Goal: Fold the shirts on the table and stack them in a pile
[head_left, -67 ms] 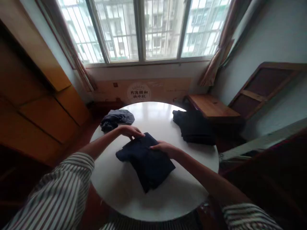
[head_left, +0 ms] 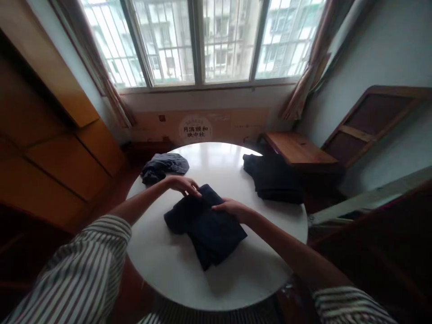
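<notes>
A dark navy garment (head_left: 216,234), partly folded, lies on the white round table (head_left: 162,274) in front of me. Its left part is bunched into a thick fold. My left hand (head_left: 185,184) grips the upper left edge of the cloth, fingers pointing down and right. On the garment's right side, my right hand (head_left: 232,209) holds the edge with the thumb on top; its other fingers are mostly hidden. Whether the garment is trousers or a top I cannot tell.
A crumpled grey garment (head_left: 165,167) lies at the table's far left, and folded black clothing (head_left: 276,180) at the far right. Beyond the table stand a wooden bench (head_left: 300,147) on the right and orange-brown cabinets (head_left: 67,157) on the left, with a barred window ahead.
The garment's upper left part has turned over slightly under my left hand, and its fold looks thicker. My right hand stays nearly in place.
</notes>
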`<state>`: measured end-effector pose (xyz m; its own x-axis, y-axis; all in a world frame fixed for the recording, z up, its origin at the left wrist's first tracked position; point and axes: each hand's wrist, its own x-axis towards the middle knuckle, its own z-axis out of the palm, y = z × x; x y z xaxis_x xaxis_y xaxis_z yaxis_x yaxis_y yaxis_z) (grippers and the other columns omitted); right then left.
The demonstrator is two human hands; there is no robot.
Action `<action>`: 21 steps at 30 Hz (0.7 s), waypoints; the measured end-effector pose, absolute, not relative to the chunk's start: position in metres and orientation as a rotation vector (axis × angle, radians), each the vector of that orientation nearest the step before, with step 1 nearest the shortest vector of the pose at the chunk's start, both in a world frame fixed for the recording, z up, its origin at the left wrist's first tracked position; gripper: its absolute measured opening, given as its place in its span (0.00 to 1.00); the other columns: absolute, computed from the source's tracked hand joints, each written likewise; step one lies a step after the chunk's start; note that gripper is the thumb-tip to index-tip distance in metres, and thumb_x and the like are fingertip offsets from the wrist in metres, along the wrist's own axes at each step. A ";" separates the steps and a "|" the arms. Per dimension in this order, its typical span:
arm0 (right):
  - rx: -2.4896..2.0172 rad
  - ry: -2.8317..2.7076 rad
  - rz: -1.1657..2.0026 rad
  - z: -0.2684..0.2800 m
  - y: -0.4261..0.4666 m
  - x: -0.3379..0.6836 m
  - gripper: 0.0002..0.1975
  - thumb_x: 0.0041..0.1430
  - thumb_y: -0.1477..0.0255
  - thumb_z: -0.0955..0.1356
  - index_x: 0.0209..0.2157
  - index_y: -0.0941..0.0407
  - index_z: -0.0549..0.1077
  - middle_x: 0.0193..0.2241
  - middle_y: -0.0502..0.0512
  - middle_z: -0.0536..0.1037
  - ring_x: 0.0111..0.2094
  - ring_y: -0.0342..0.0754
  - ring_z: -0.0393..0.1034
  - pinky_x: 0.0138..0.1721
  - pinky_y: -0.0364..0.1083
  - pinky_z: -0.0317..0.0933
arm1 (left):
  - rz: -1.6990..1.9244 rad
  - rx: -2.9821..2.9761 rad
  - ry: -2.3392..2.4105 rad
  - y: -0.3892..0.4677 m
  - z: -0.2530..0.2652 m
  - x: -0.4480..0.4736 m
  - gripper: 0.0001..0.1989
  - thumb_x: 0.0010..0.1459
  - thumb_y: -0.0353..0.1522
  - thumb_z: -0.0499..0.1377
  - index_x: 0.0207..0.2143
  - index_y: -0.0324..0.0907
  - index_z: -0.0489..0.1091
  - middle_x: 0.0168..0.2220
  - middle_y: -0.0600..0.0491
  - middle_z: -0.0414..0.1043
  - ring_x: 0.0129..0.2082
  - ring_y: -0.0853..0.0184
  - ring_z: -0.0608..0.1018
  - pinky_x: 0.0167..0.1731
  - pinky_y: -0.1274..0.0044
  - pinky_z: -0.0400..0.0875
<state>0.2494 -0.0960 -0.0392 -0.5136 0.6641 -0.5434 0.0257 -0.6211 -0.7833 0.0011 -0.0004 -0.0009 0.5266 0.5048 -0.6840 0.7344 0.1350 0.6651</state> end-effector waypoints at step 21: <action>-1.189 -0.957 1.627 -0.026 -0.120 0.309 0.36 0.44 0.79 0.74 0.56 0.53 0.66 0.41 0.53 0.80 0.41 0.50 0.77 0.43 0.46 0.71 | 0.427 1.979 0.870 0.082 0.000 0.081 0.19 0.54 0.41 0.64 0.43 0.36 0.77 0.33 0.52 0.78 0.31 0.66 0.76 0.34 0.75 0.70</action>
<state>0.3085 -0.1202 -0.0262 -0.1549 0.9450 -0.2880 -0.2069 -0.3161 -0.9259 0.0811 0.0818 -0.0001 0.6923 0.7204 -0.0414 0.4076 -0.3431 0.8463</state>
